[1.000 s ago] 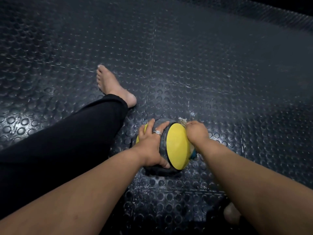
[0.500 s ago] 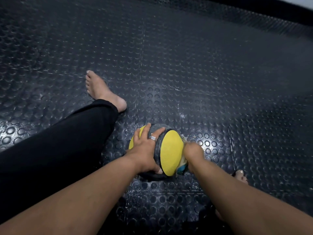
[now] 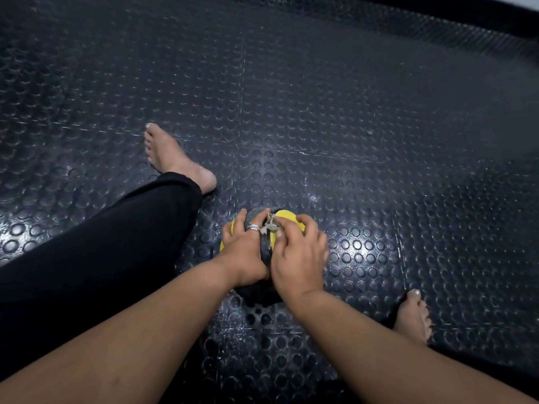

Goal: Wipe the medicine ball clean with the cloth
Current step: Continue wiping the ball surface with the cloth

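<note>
A: What are the 2 hands doing?

B: The left hand [image 3: 243, 247] lies on the left side of the medicine ball [image 3: 267, 252], fingers fairly straight and spread over the top, a silver ring [image 3: 253, 227] on 1 finger. The right hand [image 3: 297, 252] covers the ball's right side, fingers curled, pressing a cloth [image 3: 271, 223] against the top of it.

A: How much of the cloth shows?

B: Only a small greyish scrap, bunched between the fingertips of both hands. The rest is hidden under the right palm.

A: And where is the ball?

B: On the floor [image 3: 320, 112], right in front of the person, between the legs. It is dark grey with yellow patches; 1 yellow patch peeks out past the right fingers, another shows at the left edge beside the left hand.

A: What lies around it?

B: The floor is dark rubber matting with raised round studs. The left leg, in black trousers [image 3: 102, 258], stretches out on the left, ending in a bare left foot [image 3: 175, 158] resting on the mat. A bare right foot [image 3: 412, 316] sits at the lower right, near the right forearm.
</note>
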A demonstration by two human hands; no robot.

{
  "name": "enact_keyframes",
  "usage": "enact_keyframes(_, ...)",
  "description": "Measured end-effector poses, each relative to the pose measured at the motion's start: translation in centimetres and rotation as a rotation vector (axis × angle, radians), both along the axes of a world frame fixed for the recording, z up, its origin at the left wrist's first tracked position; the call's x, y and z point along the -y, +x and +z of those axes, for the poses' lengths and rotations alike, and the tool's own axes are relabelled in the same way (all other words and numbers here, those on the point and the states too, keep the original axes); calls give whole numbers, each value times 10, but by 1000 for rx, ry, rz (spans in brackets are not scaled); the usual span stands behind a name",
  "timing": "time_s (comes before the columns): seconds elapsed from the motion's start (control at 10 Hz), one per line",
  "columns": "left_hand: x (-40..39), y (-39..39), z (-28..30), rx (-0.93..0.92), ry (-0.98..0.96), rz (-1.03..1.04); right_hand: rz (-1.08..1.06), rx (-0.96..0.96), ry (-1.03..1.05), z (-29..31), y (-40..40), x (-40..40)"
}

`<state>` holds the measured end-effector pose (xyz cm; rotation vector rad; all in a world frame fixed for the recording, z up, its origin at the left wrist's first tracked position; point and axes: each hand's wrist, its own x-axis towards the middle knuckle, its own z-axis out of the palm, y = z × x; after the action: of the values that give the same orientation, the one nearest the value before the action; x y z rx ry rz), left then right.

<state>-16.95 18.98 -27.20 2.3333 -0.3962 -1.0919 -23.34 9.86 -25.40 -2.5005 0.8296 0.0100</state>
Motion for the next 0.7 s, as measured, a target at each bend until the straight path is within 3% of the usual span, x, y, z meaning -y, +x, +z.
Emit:
enact_keyframes(0.2, -2, 5, 4, -72, -31, 59, -167, -165, 121, -6, 46, 38)
enact_keyframes(0.5, -1, 8, 6, -96, -26, 71, -199, -332, 209, -41, 65, 75)
enact_keyframes(0.7, 1, 1, 8, -93, -30, 80, -83, -649, 163, -39, 68, 85)
